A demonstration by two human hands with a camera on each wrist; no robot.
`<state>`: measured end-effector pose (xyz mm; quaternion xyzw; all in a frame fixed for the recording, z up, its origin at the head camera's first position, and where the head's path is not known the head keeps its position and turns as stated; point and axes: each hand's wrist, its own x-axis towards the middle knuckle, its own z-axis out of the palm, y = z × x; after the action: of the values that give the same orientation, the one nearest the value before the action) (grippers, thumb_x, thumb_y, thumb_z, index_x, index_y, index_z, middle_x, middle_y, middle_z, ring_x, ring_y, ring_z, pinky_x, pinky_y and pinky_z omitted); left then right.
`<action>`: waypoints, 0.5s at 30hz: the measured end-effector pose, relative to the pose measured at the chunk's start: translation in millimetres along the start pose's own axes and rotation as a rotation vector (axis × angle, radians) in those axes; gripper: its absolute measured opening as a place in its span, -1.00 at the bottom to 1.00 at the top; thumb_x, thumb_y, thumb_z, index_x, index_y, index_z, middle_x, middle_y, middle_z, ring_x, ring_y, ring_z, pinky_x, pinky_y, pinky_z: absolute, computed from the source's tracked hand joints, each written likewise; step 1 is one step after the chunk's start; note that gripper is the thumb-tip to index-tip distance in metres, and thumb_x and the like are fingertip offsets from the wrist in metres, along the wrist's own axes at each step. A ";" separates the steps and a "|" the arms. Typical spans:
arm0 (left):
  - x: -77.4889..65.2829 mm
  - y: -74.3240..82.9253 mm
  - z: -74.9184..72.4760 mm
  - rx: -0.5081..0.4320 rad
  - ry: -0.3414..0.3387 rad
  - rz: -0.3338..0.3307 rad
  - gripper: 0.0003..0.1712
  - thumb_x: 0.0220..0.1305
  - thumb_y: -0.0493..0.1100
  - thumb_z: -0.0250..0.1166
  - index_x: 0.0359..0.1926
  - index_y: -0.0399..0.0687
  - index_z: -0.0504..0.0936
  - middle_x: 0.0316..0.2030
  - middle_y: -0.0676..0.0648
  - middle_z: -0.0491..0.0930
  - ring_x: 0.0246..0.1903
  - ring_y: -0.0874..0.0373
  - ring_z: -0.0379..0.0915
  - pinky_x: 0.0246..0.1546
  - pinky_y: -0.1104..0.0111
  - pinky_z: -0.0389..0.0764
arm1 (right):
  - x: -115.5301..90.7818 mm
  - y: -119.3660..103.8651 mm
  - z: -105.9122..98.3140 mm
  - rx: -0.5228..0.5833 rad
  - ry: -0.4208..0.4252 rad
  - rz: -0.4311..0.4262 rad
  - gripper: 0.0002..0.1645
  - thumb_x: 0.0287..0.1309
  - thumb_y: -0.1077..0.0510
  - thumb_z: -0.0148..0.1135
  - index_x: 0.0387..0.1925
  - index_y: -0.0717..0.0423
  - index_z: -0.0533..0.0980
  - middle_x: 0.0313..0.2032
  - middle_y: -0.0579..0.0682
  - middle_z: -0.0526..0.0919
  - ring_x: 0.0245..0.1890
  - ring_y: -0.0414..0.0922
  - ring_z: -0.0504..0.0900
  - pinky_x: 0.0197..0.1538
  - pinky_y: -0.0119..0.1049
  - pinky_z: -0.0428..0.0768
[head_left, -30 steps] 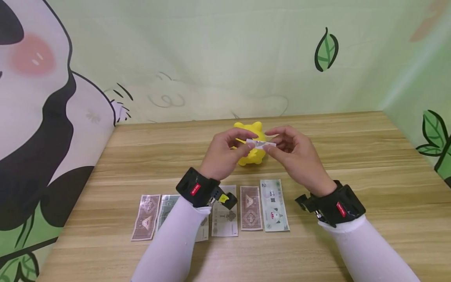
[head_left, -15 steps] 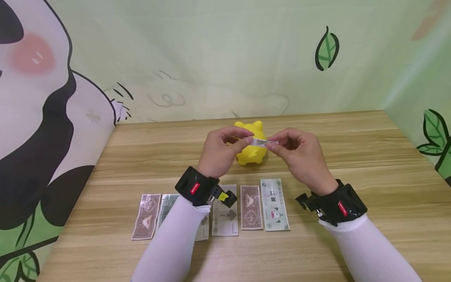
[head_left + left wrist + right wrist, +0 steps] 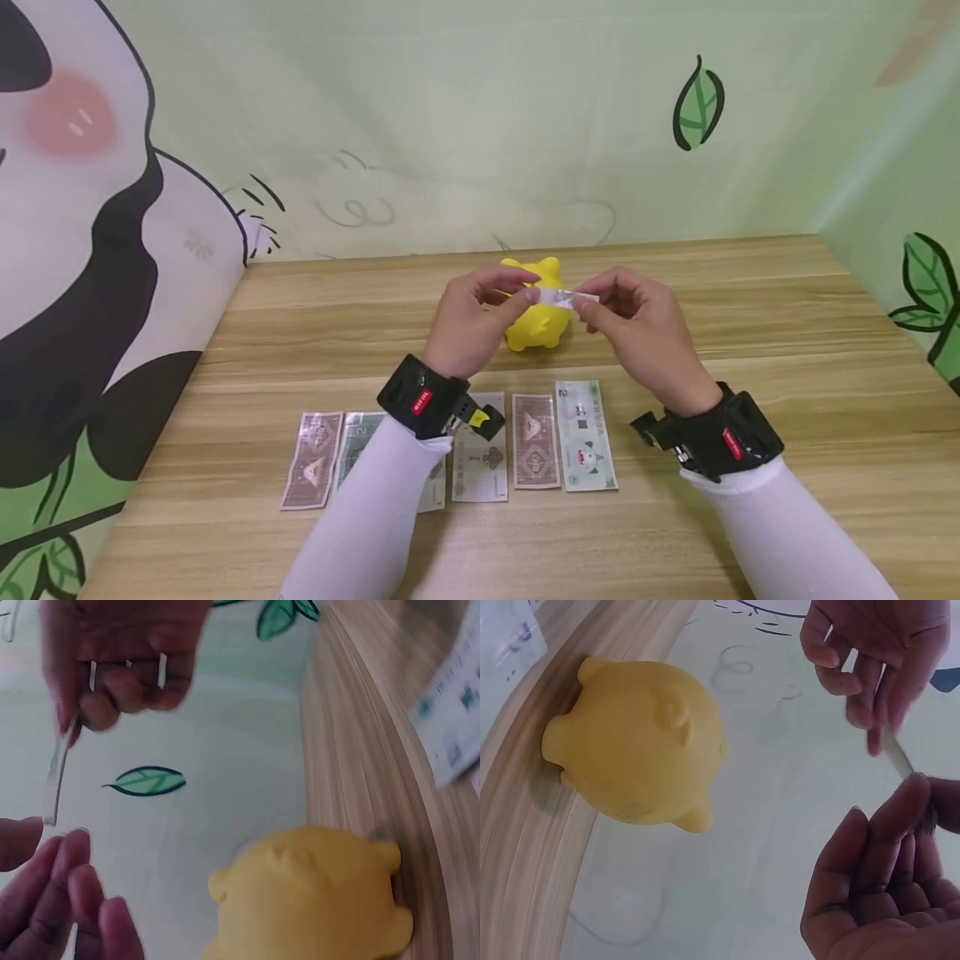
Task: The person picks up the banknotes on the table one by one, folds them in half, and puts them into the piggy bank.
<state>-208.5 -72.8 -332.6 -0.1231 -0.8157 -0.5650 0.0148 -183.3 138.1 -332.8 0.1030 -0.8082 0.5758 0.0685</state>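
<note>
A narrow white folded banknote [image 3: 553, 297] spans the gap between both hands, above the table. My left hand [image 3: 468, 321] pinches its left end, thumb on the near side. Thumb and fingers of my right hand [image 3: 645, 337] pinch the other end, with the tip sticking out past the thumb in the head view. Behind the strip stands a yellow piggy bank [image 3: 538, 327], its curled tail towards me and its upper part overlapped by the hands. The right wrist view shows the piggy bank's round body [image 3: 641, 750] apart from the fingers.
Banknotes lie in a row on the wooden table [image 3: 795, 358]: brown [image 3: 310, 462], green [image 3: 358, 442], grey [image 3: 480, 479], another brown [image 3: 536, 442] and pale green [image 3: 587, 437]. The left forearm covers part of the row. A printed cloth wall [image 3: 465, 125] rises behind.
The right hand has shifted slightly right along the folded banknote, and the left fingers have closed nearer to its left end. The strip has tilted a little; the row of notes stays put.
</note>
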 end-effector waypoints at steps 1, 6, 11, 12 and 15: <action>0.1 -0.3 0.8 0.023 -0.006 -0.004 -0.75 0.44 -0.04 0.34 0.07 0.10 0.74 -0.06 0.02 0.72 -0.06 0.03 0.58 -0.14 0.21 0.69 | 0.0 0.1 -0.6 0.015 0.009 -0.003 -0.78 0.43 0.14 0.28 -0.06 0.22 0.61 -0.33 -0.03 0.63 -0.33 -0.06 0.63 -0.27 -0.42 0.64; 1.5 -4.0 4.6 0.144 -0.021 0.000 -0.68 0.50 -0.04 0.27 0.17 -0.01 0.67 0.09 -0.03 0.67 0.05 0.01 0.59 0.05 0.17 0.68 | 0.1 0.6 -2.4 0.060 0.025 -0.007 -0.80 0.45 0.18 0.23 -0.05 0.26 0.55 -0.38 -0.10 0.59 -0.39 -0.16 0.58 -0.29 -0.43 0.63; 1.9 -7.4 7.2 0.264 -0.049 -0.024 -0.55 0.51 -0.01 0.24 0.32 -0.02 0.57 0.32 -0.04 0.52 0.32 -0.03 0.44 0.34 0.04 0.51 | -0.1 0.8 -2.9 0.070 0.024 -0.006 -0.80 0.45 0.18 0.23 -0.04 0.26 0.55 -0.38 -0.09 0.59 -0.39 -0.16 0.58 -0.29 -0.42 0.62; 1.8 -7.7 7.7 0.288 -0.055 -0.028 -0.53 0.51 0.01 0.24 0.34 -0.01 0.55 0.37 -0.04 0.48 0.38 -0.04 0.39 0.40 0.01 0.45 | -0.1 0.9 -3.0 0.069 0.024 -0.007 -0.80 0.45 0.18 0.23 -0.04 0.26 0.55 -0.38 -0.09 0.59 -0.40 -0.16 0.58 -0.30 -0.42 0.62; 1.5 -8.5 9.4 0.346 -0.083 -0.040 -0.48 0.51 0.05 0.23 0.39 0.01 0.53 0.48 -0.03 0.36 0.51 -0.07 0.22 0.52 -0.06 0.28 | 0.0 1.2 -2.9 0.065 0.022 -0.009 -0.80 0.45 0.18 0.24 -0.04 0.25 0.56 -0.39 -0.10 0.59 -0.40 -0.16 0.58 -0.31 -0.42 0.61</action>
<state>-210.8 -66.6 -343.6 -0.1255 -0.9029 -0.4111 -0.0091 -183.6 141.3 -332.9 0.1027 -0.7879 0.6023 0.0766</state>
